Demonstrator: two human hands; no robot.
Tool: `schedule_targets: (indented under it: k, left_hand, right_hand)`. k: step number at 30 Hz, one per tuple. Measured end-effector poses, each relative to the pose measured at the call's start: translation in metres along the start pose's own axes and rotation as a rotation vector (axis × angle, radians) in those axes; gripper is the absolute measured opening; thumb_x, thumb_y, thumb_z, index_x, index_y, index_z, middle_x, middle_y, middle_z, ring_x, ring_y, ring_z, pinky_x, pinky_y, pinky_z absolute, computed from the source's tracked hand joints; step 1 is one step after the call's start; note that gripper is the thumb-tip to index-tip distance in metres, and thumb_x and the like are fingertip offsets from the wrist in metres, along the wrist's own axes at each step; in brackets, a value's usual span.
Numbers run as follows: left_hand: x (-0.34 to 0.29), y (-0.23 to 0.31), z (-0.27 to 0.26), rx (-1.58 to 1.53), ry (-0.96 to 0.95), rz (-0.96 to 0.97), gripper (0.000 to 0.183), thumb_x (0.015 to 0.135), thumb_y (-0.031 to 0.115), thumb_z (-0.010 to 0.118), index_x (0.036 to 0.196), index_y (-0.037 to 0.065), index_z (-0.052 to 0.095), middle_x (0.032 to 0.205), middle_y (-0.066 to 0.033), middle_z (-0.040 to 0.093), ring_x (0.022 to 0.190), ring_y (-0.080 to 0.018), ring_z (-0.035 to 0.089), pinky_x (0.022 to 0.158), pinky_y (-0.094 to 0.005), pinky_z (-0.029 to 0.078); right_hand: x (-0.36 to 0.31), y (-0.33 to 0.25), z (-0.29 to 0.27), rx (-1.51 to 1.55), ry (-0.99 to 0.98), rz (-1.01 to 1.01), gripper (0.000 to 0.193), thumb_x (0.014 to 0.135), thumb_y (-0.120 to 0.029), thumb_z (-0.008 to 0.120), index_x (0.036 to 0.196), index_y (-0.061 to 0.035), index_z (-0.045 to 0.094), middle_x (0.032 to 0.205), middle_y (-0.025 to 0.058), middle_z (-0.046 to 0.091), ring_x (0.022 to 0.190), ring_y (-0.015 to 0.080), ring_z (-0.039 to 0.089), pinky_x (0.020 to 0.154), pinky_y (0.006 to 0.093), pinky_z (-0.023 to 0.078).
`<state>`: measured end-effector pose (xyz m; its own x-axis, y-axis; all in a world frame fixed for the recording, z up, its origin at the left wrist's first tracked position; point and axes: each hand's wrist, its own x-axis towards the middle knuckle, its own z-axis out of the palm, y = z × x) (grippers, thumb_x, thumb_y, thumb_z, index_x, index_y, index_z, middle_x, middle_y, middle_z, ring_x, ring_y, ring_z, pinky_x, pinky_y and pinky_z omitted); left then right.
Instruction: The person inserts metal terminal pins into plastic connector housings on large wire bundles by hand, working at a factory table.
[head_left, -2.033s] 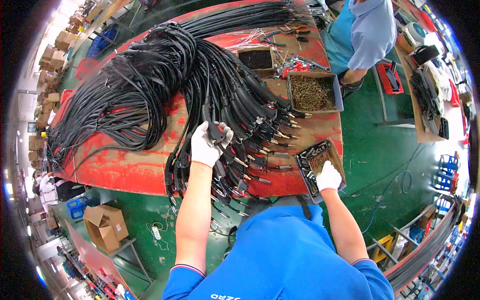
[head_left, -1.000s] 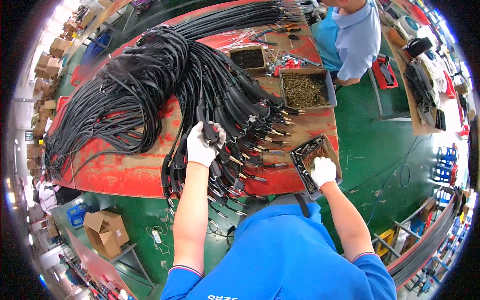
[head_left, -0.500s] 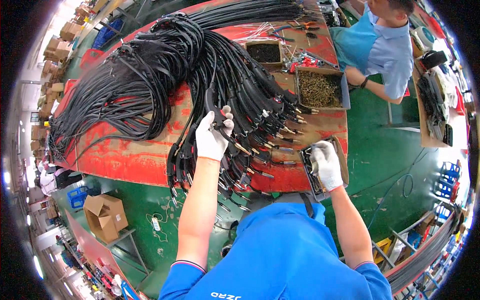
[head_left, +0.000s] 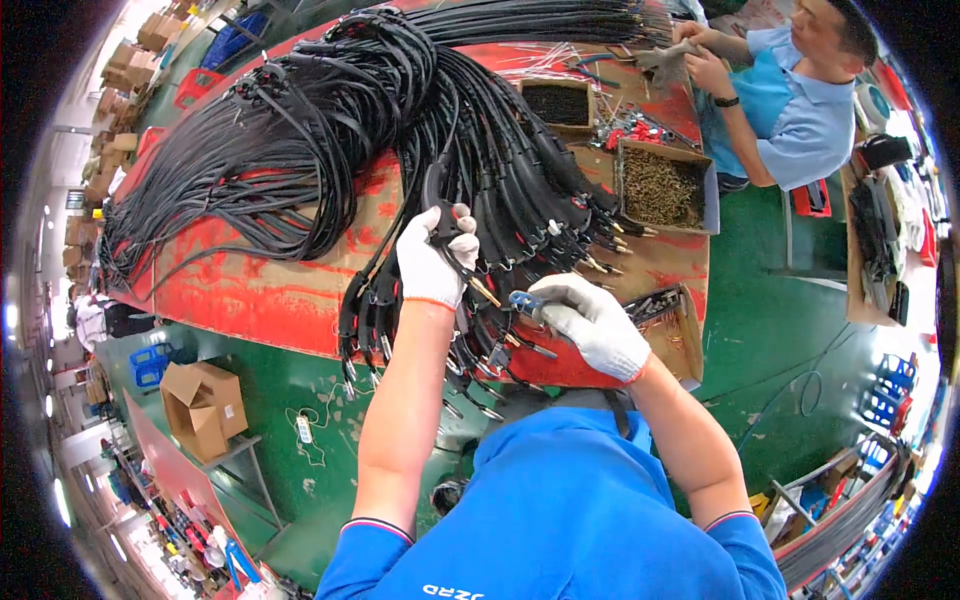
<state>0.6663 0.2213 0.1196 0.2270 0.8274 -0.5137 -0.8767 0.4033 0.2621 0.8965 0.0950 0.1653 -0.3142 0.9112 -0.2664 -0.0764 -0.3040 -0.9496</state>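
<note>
My gloved left hand is closed around the black curved handle of a welding torch. Its bare brass-coloured tip points down and to the right. Close to that tip, my gloved right hand pinches a small blue piece; its exact kind I cannot make out. A narrow gap seems to lie between piece and tip. Beneath and beyond both hands, many similar torches lie bundled on the red table, their metal ends toward me.
Right of my right hand sits a cardboard tray of dark metal parts. Farther back are a box of small brass parts and a box of black bits. A co-worker stands at the table's far right, holding greyish cloth.
My right hand has come left out of the parts tray with a small blue piece, up to the torch tip. The co-worker's hands have risen, now holding cloth.
</note>
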Motion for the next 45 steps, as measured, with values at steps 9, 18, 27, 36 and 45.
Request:
schedule_targets:
  k: [9,18,27,36,45]
  left_hand:
    - [0.003,0.01,0.022,0.083,0.083,-0.001,0.034,0.099,0.033,0.058,0.104,-0.001,0.056,0.093,-0.0155,0.06,0.077,-0.0225,0.056,0.048,-0.0249,0.04]
    - [0.013,0.028,0.03,-0.023,0.069,-0.177,0.04,0.1,0.04,0.055,0.099,0.0,0.052,0.085,-0.0143,0.058,0.07,-0.0218,0.054,0.045,-0.0242,0.038]
    - [0.014,0.029,0.044,-0.031,0.14,-0.22,0.043,0.099,0.044,0.057,0.1,0.002,0.049,0.085,-0.014,0.053,0.067,-0.0204,0.05,0.043,-0.0239,0.038]
    - [0.021,0.026,0.054,0.106,0.232,-0.182,0.06,0.091,0.06,0.067,0.101,0.004,0.047,0.082,-0.0115,0.049,0.065,-0.0196,0.048,0.043,-0.0235,0.038]
    - [0.024,0.027,0.057,0.065,0.203,-0.288,0.06,0.09,0.062,0.066,0.103,0.007,0.046,0.081,-0.0114,0.048,0.061,-0.0187,0.046,0.043,-0.0235,0.038]
  right_hand:
    - [0.041,-0.03,0.006,-0.394,-0.204,-0.253,0.02,0.094,-0.002,0.058,0.112,-0.0009,0.064,0.099,0.0113,0.069,0.095,0.0202,0.067,0.089,0.0346,0.052]
    - [0.07,-0.036,0.004,-0.448,-0.271,-0.48,0.016,0.093,-0.002,0.065,0.108,-0.0013,0.069,0.102,0.0108,0.071,0.097,0.0213,0.068,0.089,0.0338,0.053]
    - [0.074,-0.042,-0.001,-0.347,-0.352,-0.338,0.017,0.092,-0.002,0.066,0.108,-0.0022,0.07,0.099,0.0098,0.071,0.094,0.021,0.068,0.088,0.0345,0.054]
    - [0.082,-0.049,-0.009,-0.594,-0.316,-0.521,0.015,0.089,-0.001,0.067,0.104,-0.0037,0.069,0.099,0.0123,0.069,0.094,0.0292,0.068,0.087,0.0383,0.054]
    - [0.079,-0.044,-0.011,-0.504,-0.297,-0.51,0.016,0.089,0.001,0.067,0.104,-0.0037,0.068,0.099,0.011,0.069,0.095,0.0265,0.067,0.088,0.0364,0.053]
